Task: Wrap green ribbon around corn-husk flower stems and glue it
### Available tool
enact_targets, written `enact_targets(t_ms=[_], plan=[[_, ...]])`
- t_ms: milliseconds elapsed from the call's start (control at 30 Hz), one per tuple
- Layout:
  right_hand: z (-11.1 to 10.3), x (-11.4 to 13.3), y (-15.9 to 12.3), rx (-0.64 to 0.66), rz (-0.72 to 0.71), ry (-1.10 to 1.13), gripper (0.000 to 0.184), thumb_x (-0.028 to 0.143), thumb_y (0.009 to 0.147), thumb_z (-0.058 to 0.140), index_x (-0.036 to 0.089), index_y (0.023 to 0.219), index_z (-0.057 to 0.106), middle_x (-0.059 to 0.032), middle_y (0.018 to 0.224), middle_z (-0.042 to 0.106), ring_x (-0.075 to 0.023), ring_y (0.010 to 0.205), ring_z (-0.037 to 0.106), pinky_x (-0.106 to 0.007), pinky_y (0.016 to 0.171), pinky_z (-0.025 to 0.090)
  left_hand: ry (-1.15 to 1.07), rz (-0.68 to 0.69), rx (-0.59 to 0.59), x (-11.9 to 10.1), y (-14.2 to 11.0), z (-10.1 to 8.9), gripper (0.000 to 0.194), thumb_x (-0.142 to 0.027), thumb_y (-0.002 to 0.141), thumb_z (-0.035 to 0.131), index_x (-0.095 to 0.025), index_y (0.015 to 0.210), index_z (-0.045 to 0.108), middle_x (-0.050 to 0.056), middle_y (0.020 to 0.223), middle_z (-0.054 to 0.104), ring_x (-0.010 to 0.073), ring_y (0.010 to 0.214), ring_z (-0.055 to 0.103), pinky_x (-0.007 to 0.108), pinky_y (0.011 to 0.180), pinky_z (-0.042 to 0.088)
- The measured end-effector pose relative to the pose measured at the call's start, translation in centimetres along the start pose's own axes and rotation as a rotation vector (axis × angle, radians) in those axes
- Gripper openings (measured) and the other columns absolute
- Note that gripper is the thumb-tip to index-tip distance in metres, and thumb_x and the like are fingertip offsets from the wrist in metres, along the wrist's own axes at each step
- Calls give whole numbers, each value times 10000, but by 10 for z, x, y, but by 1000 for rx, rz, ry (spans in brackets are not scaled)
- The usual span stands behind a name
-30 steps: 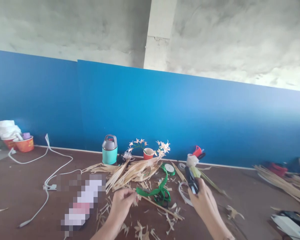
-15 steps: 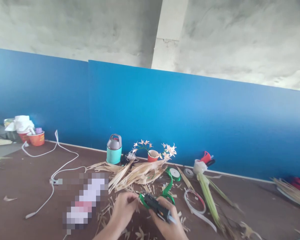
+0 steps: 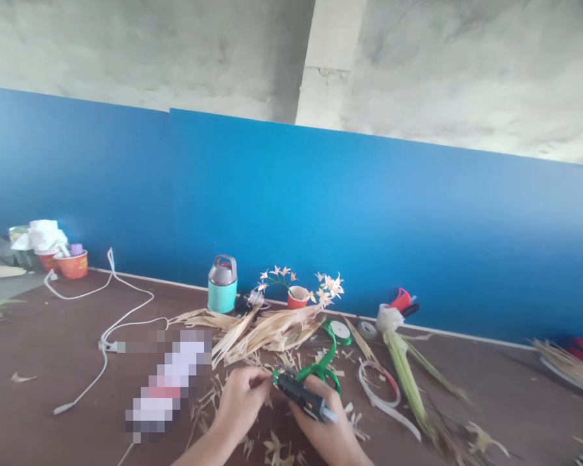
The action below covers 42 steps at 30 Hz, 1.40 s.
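My right hand is closed round a black glue gun, its nozzle end pointing left toward my left hand. My left hand is pinched shut on something small that I cannot make out, right at the gun's tip. Both hands hover low over a brown table strewn with dried leaf scraps. A loose green ribbon curls just behind the gun, running back to its spool.
A pile of dried straw leaves lies behind my hands. A teal lidded pot, a red cup with paper flowers, a green leaf bundle, a white cable and red cups also stand on the table by the blue wall.
My right hand swung the glue gun from upright at the right down and left to meet my left hand. The view shifted slightly to the left.
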State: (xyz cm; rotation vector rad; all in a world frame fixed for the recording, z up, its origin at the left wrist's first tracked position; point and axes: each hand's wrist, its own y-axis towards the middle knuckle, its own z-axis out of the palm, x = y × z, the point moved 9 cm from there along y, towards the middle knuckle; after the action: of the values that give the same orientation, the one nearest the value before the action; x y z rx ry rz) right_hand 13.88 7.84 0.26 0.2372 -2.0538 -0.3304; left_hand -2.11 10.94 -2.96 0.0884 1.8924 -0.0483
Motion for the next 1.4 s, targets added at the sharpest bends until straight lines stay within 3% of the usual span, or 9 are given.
enact_targets(t_ms=[567, 767, 1067, 1400], plan=[[2, 1, 0, 31, 50, -102, 144, 203, 712, 553, 180, 577, 509, 12, 555, 525, -138, 539, 489, -219, 493, 391, 8, 38, -9, -2, -1, 0, 259, -297, 713, 516, -152, 564, 670, 10, 524, 643, 172, 554, 575, 227, 514, 363], [0, 10, 1, 1, 11, -51, 134, 190, 719, 556, 179, 588, 528, 1, 568, 566, -141, 546, 519, -215, 498, 407, 24, 36, -8, -3, -2, 0, 258, -298, 717, 505, -152, 584, 672, 14, 534, 650, 180, 564, 591, 234, 528, 374], [-3, 1, -1, -25, 16, -29, 153, 234, 696, 595, 189, 556, 551, 12, 525, 540, -133, 516, 489, -211, 468, 387, 37, 27, -9, -3, -3, 0, 264, -315, 718, 503, -160, 602, 683, 14, 567, 668, 190, 601, 604, 235, 538, 371], [1, 2, -1, 10, -4, -125, 124, 168, 715, 531, 177, 591, 533, -1, 558, 544, -142, 544, 496, -225, 493, 396, 40, 25, -1, -9, -4, -1, 260, -312, 712, 510, -155, 595, 680, 19, 568, 675, 193, 594, 608, 237, 545, 380]])
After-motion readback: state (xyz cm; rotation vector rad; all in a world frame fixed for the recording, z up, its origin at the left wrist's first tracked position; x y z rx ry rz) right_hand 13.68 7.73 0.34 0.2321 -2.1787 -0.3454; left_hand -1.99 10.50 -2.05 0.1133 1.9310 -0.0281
